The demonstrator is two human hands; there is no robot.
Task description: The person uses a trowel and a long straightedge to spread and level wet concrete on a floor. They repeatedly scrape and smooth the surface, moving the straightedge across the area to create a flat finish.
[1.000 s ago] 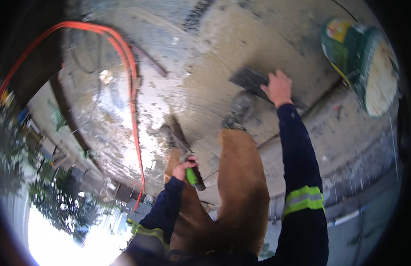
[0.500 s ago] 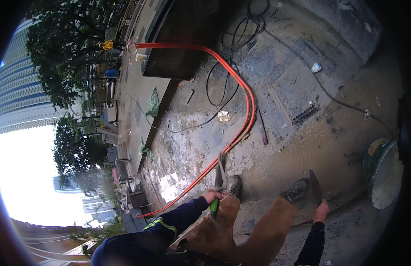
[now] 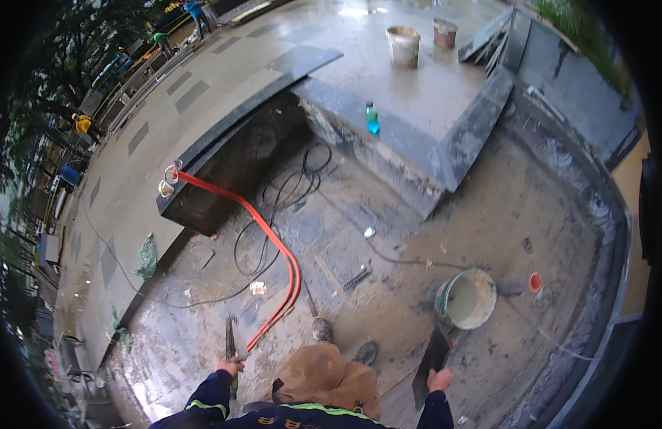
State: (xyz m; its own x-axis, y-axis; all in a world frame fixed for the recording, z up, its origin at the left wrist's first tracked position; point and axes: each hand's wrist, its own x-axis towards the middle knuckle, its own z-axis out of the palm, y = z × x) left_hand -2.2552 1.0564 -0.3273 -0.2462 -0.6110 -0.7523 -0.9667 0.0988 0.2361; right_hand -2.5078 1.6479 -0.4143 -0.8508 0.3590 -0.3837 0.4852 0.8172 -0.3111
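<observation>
My left hand (image 3: 231,367) is closed round a green-handled trowel, its narrow grey blade (image 3: 230,334) pointing forward and seen nearly edge-on. Off to the right, my right hand (image 3: 439,380) grips a plastering trowel (image 3: 432,361) with a long, flat dark blade. That blade is tilted, and its front end is close to a bucket (image 3: 465,299) with pale, murky contents. Two red-orange hoses (image 3: 282,252) run from the raised ledge down to the wet floor, ending in view near the left trowel. My boots stand on the muddy floor between both hands.
Black cables (image 3: 296,187) lie looped ahead. A raised slab edge (image 3: 374,154) carries a bottle (image 3: 372,119) of blue-green liquid, with two buckets (image 3: 404,48) beyond. An orange pipe end (image 3: 535,282) sticks up at right. Green cloth (image 3: 146,257) lies on the left ledge; several people work far left.
My view has swung to the right and levelled, bringing the ledge, bottle and buckets into sight. The plastering trowel now shows more of its flat face. Both hands keep their tools.
</observation>
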